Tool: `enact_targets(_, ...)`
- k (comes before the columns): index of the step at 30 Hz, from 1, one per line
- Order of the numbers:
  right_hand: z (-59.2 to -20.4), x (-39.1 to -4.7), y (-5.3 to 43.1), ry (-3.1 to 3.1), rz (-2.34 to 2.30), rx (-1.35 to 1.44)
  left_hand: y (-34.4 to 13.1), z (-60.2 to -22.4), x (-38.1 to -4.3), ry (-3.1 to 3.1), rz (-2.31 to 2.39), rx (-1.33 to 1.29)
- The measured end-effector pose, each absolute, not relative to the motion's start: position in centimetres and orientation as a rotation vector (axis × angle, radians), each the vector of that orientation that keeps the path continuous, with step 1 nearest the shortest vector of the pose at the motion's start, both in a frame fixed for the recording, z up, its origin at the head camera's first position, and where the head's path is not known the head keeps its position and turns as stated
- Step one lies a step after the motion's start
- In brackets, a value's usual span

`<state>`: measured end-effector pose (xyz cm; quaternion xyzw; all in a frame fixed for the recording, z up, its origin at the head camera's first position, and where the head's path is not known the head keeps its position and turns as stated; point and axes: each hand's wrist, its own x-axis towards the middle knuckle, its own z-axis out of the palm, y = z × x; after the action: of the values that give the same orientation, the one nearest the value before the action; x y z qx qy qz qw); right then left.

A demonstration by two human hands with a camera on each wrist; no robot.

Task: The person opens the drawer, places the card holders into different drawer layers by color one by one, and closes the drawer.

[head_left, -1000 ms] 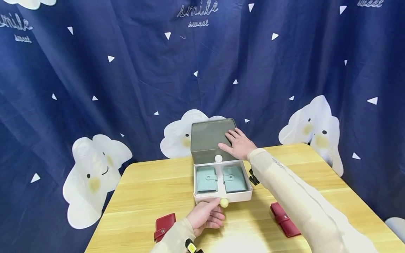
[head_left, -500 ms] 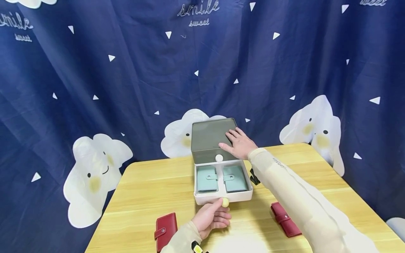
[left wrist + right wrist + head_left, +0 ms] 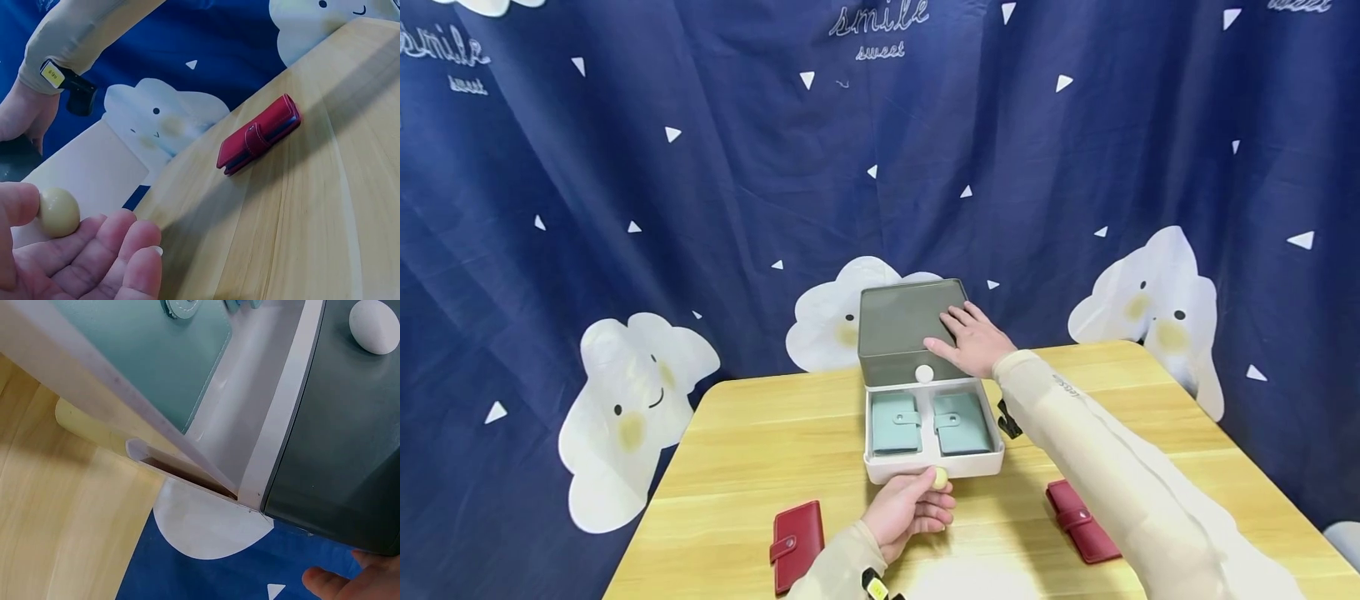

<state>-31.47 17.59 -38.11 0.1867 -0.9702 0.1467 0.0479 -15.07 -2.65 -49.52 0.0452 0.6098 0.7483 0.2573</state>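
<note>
A small box with a dark grey top (image 3: 910,321) stands towards the back of the table, its white drawer (image 3: 880,472) pulled out. Two light teal snap wallets lie in the drawer, the left wallet (image 3: 893,437) and the right wallet (image 3: 964,435), one on each side of a divider. My left hand (image 3: 910,510) pinches the drawer's pale yellow knob (image 3: 59,212) between thumb and index finger, the other fingers loosely bent below. My right hand (image 3: 976,342) rests on the right side of the grey top, fingers spread. In the right wrist view only its fingertips show.
A red snap wallet (image 3: 797,546) lies on the wooden table (image 3: 760,450) left of my left forearm. Another red wallet (image 3: 1081,521) lies to the right, beside my right sleeve. A white knob (image 3: 924,373) sits on the box front above the drawer. A blue curtain (image 3: 737,150) hangs behind.
My left hand has moved slightly right, its thumb going from beside the yellow knob onto it. My right hand stays on the box top. The whole head view has shifted a little.
</note>
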Motion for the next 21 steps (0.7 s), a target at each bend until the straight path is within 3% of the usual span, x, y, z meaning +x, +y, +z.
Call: enact_targets(21,-38.3,-31.8,17.8,-2.939,0.394,0.589,-1.9,-49.3,-16.1,1.676,2.065,0.111)
